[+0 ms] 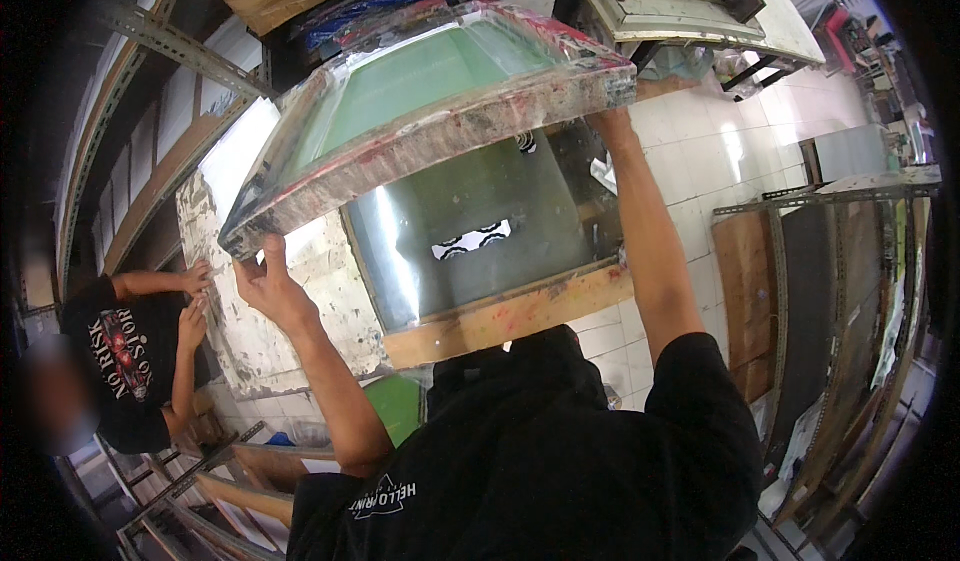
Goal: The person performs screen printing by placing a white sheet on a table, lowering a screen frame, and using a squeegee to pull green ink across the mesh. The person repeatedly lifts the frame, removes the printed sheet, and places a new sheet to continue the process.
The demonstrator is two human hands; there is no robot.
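I hold up a screen-printing frame with grimy, paint-stained bars and pale green mesh. It hangs tilted above a glass-topped box with a wooden front edge. My left hand grips the frame's near left corner, thumb in front and fingers partly hidden. My right hand is closed at the right corner, its fingers mostly behind the bar. On the glass below lies a white strip with black curved shapes. A second small black-and-white piece shows just under the frame.
At the left another person in a black shirt has both hands over a paint-spotted white board. Metal shelving rises behind. A rack of upright boards stands at the right. A table with equipment is at the far right.
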